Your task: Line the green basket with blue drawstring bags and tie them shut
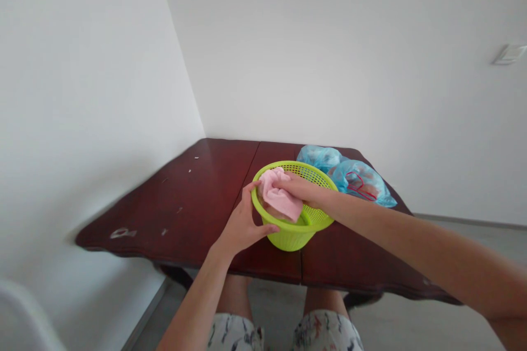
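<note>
A yellow-green plastic basket (291, 240) with a perforated wall stands near the front of the dark red wooden table. My left hand (241, 226) grips its left side, thumb at the front and fingertips up by the rim. Inside the basket, my right hand (300, 186) presses a pink cloth (284, 202) against the left part of the inner wall. The cloth hangs in folds below the fingers and hides most of them. A bit of the basket's bottom shows to the right of the cloth.
Two blue translucent plastic bags, a rear bag (319, 157) and a nearer bag with red strings (366, 178), lie behind and right of the basket. White walls border the table (197, 197) at left and back. A white chair-like edge (24, 312) shows at lower left.
</note>
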`<state>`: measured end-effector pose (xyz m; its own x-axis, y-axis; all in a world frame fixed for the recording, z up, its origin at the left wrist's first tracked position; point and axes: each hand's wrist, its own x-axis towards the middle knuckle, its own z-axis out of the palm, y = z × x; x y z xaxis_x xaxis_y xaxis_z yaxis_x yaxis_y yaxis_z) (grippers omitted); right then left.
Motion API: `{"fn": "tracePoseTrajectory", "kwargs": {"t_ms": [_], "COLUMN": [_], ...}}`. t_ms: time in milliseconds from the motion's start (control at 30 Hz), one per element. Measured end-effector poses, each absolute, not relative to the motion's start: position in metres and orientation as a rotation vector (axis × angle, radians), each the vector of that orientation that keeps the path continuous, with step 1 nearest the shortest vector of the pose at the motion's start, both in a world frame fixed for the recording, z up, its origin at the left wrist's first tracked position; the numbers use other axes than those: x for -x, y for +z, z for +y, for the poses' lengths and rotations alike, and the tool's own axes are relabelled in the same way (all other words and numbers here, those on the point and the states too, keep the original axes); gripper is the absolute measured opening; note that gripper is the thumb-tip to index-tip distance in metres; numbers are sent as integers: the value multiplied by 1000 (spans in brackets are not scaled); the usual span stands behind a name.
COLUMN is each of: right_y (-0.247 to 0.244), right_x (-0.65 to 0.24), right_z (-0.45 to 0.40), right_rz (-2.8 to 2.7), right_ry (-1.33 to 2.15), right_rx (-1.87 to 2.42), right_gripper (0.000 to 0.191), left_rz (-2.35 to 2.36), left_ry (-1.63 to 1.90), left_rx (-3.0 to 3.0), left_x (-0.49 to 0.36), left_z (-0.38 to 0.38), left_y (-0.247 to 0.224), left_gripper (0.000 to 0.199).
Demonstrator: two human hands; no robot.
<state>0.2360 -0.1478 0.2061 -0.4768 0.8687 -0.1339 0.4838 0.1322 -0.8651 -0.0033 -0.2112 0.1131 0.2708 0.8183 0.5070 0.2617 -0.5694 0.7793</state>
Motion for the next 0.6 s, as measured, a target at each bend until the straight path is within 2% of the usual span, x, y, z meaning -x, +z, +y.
{"fn": "tracePoseTrajectory", "kwargs": {"t_ms": [100,200,367,500,600], "right_y": [203,206,226,237,234], "right_x": [-237,-243,-262,-277,-280], "right_z": [-149,-147,-149,-157,-160], "right_rz": [-2056,-2134,-2600,-2983,-3056], "right_ry": [1323,1279,1112,741,219], "right_rx": [1301,1299,1144,994,1058], "right_gripper": [38,43,44,38,17], "left_rz": [961,969,1010,983,965], "left_ry": [1283,1285,1284,1330,1360], "left_rx": [-1977,-1982,-1977,-1969,-1965], "left_x": [4,4,8,10,9], "left_z": [-211,-212,-210,-207,-204], "left_y": [112,112,107,106,107], "left_gripper": [136,137,137,137,131]}}
